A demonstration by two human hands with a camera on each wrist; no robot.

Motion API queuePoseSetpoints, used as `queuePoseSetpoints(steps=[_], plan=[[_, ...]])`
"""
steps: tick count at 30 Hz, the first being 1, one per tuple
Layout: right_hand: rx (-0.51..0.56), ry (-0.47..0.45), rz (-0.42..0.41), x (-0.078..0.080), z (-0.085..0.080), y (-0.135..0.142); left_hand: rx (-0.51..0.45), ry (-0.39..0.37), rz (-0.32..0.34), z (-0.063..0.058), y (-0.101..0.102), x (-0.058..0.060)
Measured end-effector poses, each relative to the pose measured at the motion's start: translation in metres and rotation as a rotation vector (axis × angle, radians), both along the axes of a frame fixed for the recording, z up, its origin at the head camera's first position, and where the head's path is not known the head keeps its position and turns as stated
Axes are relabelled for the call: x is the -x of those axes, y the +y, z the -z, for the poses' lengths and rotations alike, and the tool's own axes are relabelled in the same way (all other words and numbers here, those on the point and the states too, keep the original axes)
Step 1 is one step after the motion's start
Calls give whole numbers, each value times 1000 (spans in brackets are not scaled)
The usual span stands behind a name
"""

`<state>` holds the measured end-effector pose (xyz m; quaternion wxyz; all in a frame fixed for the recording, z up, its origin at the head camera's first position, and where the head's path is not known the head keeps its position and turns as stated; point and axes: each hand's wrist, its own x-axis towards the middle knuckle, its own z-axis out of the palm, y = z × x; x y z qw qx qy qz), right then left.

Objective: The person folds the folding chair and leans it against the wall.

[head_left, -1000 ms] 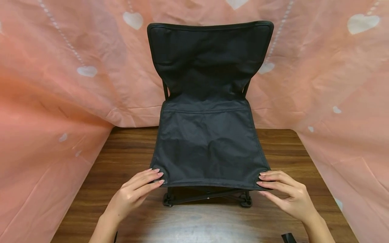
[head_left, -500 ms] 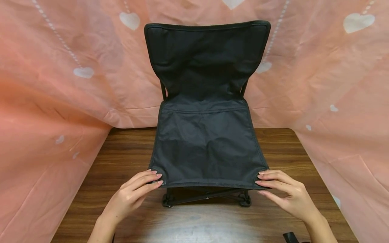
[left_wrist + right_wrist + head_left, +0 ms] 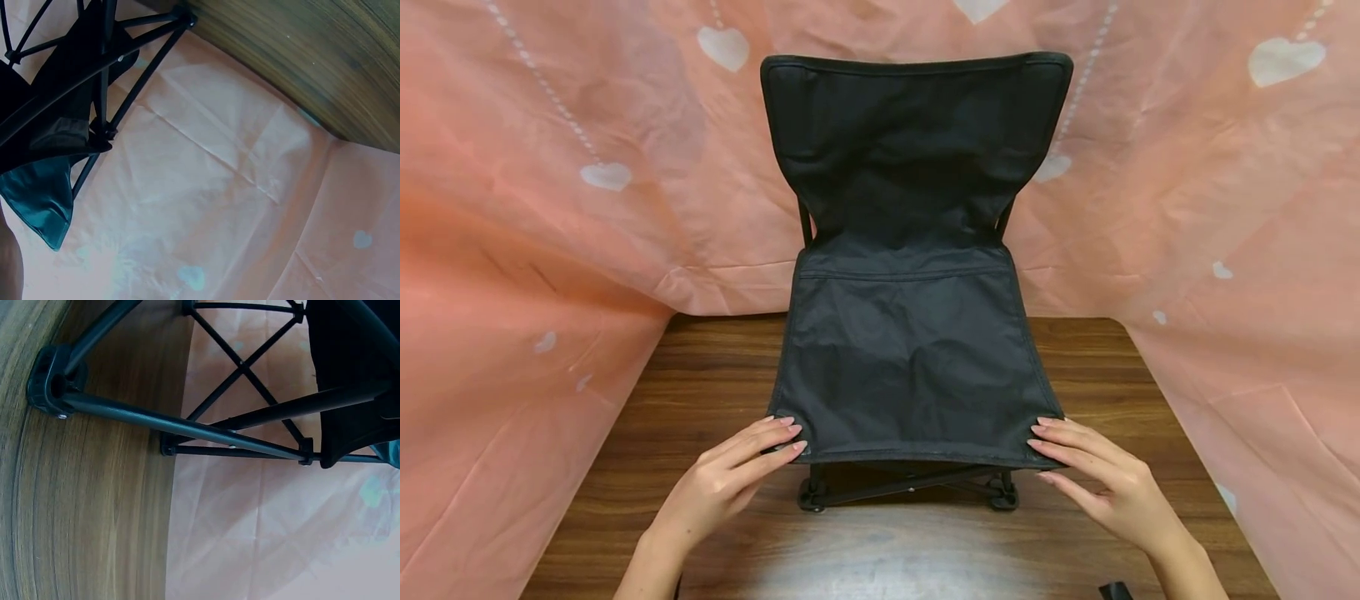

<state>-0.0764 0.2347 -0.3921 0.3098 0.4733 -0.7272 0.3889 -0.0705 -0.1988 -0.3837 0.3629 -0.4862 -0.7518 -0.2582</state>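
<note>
A black folding camp chair point(image 3: 910, 358) stands unfolded and faces me, its fabric seat and back spread. My left hand point(image 3: 718, 479) holds the seat's front left corner, fingers on top of the fabric; its thumb is mostly hidden. At the front right corner my right hand point(image 3: 1116, 479) has its fingers over the fabric and its thumb just below the edge. Crossed metal legs point(image 3: 244, 365) show under the seat in the right wrist view. The left wrist view catches the chair's frame point(image 3: 153, 37) from the side.
The chair's feet point(image 3: 811, 493) rest on a brown wood-grain tabletop point(image 3: 715, 367). Pink cloth point(image 3: 550, 250) with white hearts hangs behind and along both sides. A small black piece point(image 3: 1115, 591) shows at the bottom edge near the right forearm.
The right hand's fingers have slid slightly inward over the seat corner. My left hand and the chair stay nearly the same, apart from a slight shift of the head view.
</note>
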Motion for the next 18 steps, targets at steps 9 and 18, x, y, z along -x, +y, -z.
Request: queuePoseSetpoints(steps=[9,18], plan=[[32,11,-41,0,-2,-4,-52,-38,63,4,-2,6],[38,63,-37,2,-5,-5,-54,-50,65,4,-4,7]])
